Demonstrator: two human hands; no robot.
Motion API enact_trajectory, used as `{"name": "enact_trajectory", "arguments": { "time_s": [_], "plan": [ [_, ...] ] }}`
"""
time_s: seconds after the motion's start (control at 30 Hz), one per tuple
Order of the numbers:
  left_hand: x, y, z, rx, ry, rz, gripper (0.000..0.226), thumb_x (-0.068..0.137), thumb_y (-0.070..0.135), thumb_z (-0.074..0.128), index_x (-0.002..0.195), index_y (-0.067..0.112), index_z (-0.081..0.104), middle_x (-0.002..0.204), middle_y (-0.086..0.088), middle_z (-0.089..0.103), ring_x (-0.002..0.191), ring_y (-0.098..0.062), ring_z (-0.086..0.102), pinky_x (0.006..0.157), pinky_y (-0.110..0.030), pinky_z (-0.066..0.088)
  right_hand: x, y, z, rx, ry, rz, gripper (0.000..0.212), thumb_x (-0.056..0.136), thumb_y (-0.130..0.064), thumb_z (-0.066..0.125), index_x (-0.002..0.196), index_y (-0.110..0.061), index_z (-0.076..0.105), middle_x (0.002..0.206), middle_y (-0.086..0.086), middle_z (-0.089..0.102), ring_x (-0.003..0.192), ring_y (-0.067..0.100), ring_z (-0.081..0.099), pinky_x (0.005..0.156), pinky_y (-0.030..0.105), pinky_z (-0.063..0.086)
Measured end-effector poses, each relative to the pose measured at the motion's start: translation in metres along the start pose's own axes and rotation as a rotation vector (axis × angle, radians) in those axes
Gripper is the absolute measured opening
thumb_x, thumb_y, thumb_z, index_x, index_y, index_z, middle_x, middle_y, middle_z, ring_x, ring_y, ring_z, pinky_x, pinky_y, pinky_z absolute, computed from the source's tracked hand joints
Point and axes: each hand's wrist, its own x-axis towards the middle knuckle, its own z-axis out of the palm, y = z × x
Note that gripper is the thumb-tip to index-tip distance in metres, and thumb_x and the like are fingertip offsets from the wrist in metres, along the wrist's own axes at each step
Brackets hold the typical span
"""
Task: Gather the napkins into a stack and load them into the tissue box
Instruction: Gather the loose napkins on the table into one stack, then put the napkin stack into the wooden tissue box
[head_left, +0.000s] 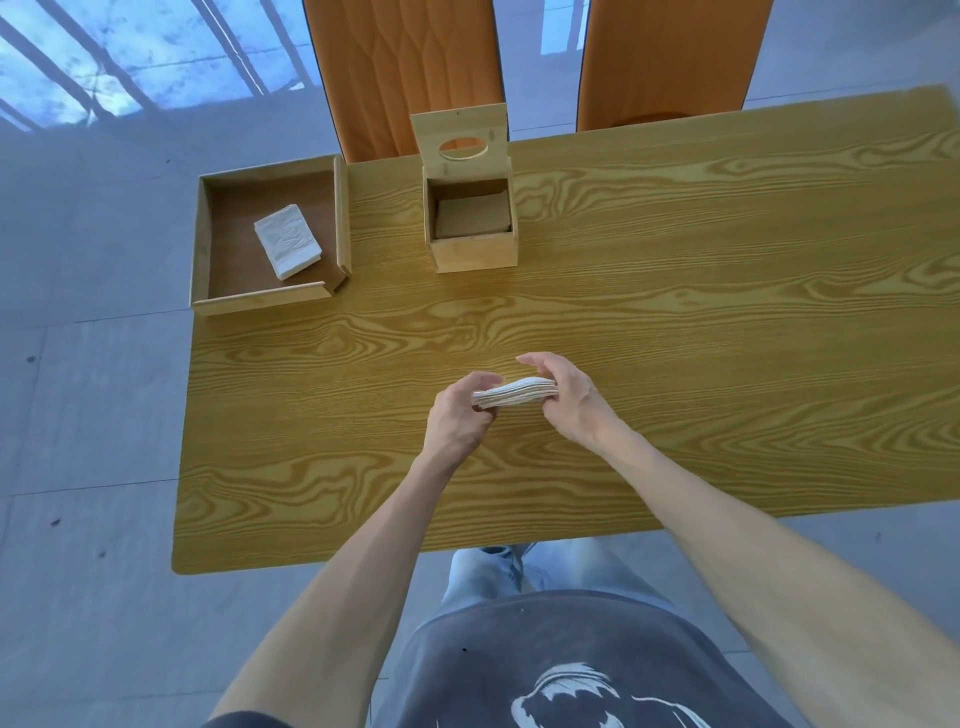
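Pinching a napkin stack between left hand and right hand, the person stands over a wood-grain tabletop on grey tiled floor.

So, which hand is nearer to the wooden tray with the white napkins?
Left. The left hand lies closer to the wooden tray, holding the napkin stack; the right hand grips its opposite end.

Both hands, left hand and right hand, are gripping a napkin stack above the table; the open tissue box is sitting at twelve o'clock.
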Motion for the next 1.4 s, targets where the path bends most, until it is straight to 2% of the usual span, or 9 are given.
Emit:
{"name": "enact_trajectory", "arguments": {
  "time_s": [0.17,0.37,0.43,0.53,0.73,0.93,1.1,1.2,1.4],
  "plan": [
    [-0.001,0.010,0.007,-0.004,-0.011,-0.007,0.037,0.082,0.007,0.066,0.111,0.029,0.072,0.097,0.009,0.073,0.085,-0.013,0.066,0.078,-0.028,0.051,0.000,-0.003,0.003,-0.015,-0.056,-0.061,0.069,0.080,0.020,0.038,0.140,-0.013,0.047,0.144,0.012,0.048,0.137,0.024,0.042,0.116,0.036,0.032],
    [-0.002,0.010,0.003,0.012,0.051,0.000,0.019,0.088,0.017,0.070,0.103,0.027,0.075,0.081,0.010,0.071,0.070,-0.010,0.063,0.067,-0.028,0.048,-0.003,0.008,-0.014,-0.219,0.097,-0.140,0.029,0.094,-0.010,0.060,0.120,-0.022,0.066,0.120,-0.002,0.068,0.112,0.020,0.060,0.089,0.037,0.052],
    [-0.006,0.013,0.002,0.049,0.121,0.001,0.017,0.089,0.024,0.072,0.104,0.028,0.075,0.083,0.010,0.070,0.067,-0.009,0.062,0.066,-0.029,0.047,-0.004,0.006,-0.020,-0.255,0.128,-0.153,0.028,0.094,-0.013,0.061,0.119,-0.024,0.067,0.117,-0.004,0.070,0.110,0.019,0.060,0.084,0.037,0.052],
    [-0.011,0.017,0.003,0.130,0.218,0.038,0.018,0.087,0.031,0.074,0.105,0.032,0.076,0.096,0.012,0.072,0.078,-0.012,0.067,0.069,-0.032,0.050,-0.003,0.005,-0.025,-0.308,0.136,-0.192,0.028,0.094,-0.013,0.061,0.118,-0.025,0.067,0.116,-0.004,0.070,0.110,0.018,0.060,0.084,0.036,0.052],
    [-0.015,0.009,0.003,0.196,0.193,-0.009,0.020,0.085,0.035,0.074,0.105,0.038,0.076,0.095,0.008,0.076,0.092,-0.013,0.069,0.070,-0.033,0.052,-0.001,0.006,-0.024,-0.388,0.046,-0.149,0.025,0.096,-0.021,0.060,0.120,-0.026,0.066,0.115,-0.004,0.070,0.110,0.018,0.060,0.087,0.034,0.051],
    [0.000,0.018,-0.027,0.087,0.207,0.042,0.022,0.084,0.033,0.077,0.103,0.024,0.071,0.098,0.007,0.077,0.096,-0.012,0.070,0.080,-0.038,0.056,0.012,-0.018,-0.034,-0.252,0.071,-0.063,0.025,0.092,-0.019,0.058,0.114,-0.026,0.069,0.103,-0.004,0.072,0.094,0.020,0.065,0.076,0.034,0.050],
    [0.024,0.046,-0.070,0.082,0.217,0.167,0.027,0.086,0.030,0.076,0.109,0.017,0.070,0.101,0.003,0.078,0.091,-0.011,0.070,0.078,-0.032,0.055,0.034,-0.056,-0.057,-0.207,0.155,-0.097,0.026,0.093,-0.027,0.059,0.118,-0.026,0.064,0.106,-0.002,0.072,0.094,0.021,0.065,0.076,0.035,0.051],
    [0.042,0.065,-0.095,0.114,0.253,0.254,0.028,0.085,0.030,0.077,0.108,0.016,0.071,0.102,0.001,0.078,0.094,-0.014,0.072,0.078,-0.032,0.056,0.052,-0.080,-0.072,-0.245,0.233,-0.151,0.024,0.094,-0.028,0.059,0.117,-0.025,0.064,0.106,-0.002,0.073,0.092,0.022,0.066,0.073,0.032,0.048],
    [0.076,0.103,-0.132,0.137,0.360,0.378,0.022,0.083,0.028,0.079,0.102,0.021,0.072,0.098,0.006,0.078,0.092,-0.010,0.072,0.078,-0.035,0.059,0.088,-0.117,-0.091,-0.376,0.469,-0.279,0.020,0.093,-0.021,0.065,0.113,-0.021,0.069,0.111,-0.001,0.073,0.098,0.019,0.067,0.079,0.035,0.056]
  ]
}}
